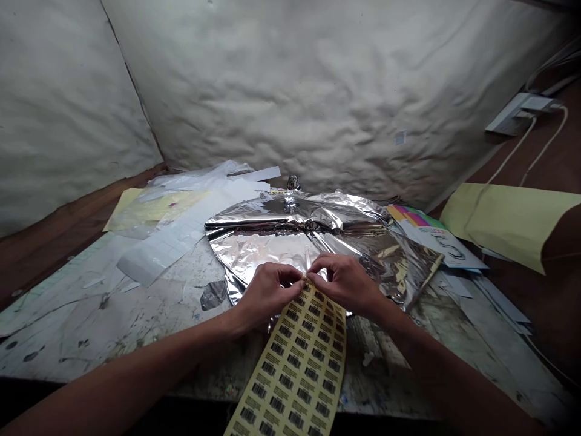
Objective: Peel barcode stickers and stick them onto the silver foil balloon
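My left hand and my right hand meet at the top edge of a long yellow sheet of barcode stickers, both with fingers pinched on it. The sheet hangs toward me over the table's front edge. Just behind my hands lies a flat silver foil balloon, crinkled, with its neck pointing to the wall.
A scuffed white cutting mat covers the table. White label backing strips and clear plastic lie at the back left. Coloured printed packs and a yellow envelope sit to the right. A power strip with cables is at the far right.
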Available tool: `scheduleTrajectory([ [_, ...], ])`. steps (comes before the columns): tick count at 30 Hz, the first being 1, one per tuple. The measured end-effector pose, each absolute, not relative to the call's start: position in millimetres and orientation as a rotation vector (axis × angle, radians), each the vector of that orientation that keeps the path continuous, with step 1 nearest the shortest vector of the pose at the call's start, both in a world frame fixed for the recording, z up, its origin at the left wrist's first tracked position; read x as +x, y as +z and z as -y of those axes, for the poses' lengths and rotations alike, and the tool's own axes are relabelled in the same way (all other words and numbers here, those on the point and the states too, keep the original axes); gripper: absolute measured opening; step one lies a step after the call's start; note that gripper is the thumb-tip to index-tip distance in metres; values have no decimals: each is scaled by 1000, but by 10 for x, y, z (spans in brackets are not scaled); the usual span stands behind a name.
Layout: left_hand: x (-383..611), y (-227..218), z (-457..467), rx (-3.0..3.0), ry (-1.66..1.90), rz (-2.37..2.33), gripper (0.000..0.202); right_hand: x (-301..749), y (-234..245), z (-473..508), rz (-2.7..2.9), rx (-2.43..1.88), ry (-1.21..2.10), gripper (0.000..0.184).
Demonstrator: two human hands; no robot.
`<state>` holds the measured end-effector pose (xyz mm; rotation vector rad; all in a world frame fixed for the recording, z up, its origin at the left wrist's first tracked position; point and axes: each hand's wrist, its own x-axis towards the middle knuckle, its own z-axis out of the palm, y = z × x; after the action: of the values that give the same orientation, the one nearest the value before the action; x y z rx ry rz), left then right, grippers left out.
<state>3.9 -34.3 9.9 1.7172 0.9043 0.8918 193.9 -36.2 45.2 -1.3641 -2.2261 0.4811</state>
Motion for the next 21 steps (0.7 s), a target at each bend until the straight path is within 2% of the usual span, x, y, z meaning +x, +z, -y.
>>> scheduleTrajectory([
  [6, 21, 84, 324, 1645, 852, -921, 20, 1938, 429, 295, 2119, -1443, 539, 13],
  [9, 8, 78, 312, 1533, 880, -938, 32, 1993, 421, 231, 1996, -1476, 543, 14],
  [11, 8, 78, 314, 1555, 908, -946, 28, 2027, 420, 205, 1904, -1471, 531, 15],
  [13, 15, 77, 319, 1659, 919, -953, 20, 2025, 418, 220, 1843, -1445, 430, 15],
  [18, 28, 58, 316, 1895, 935, -944, 24, 1857, 373, 421, 2064, -1293, -28, 11],
  [21, 22, 54, 301, 1923, 909, -940, 23, 1810, 366, 491, 2288, -1151, -4, 12],
])
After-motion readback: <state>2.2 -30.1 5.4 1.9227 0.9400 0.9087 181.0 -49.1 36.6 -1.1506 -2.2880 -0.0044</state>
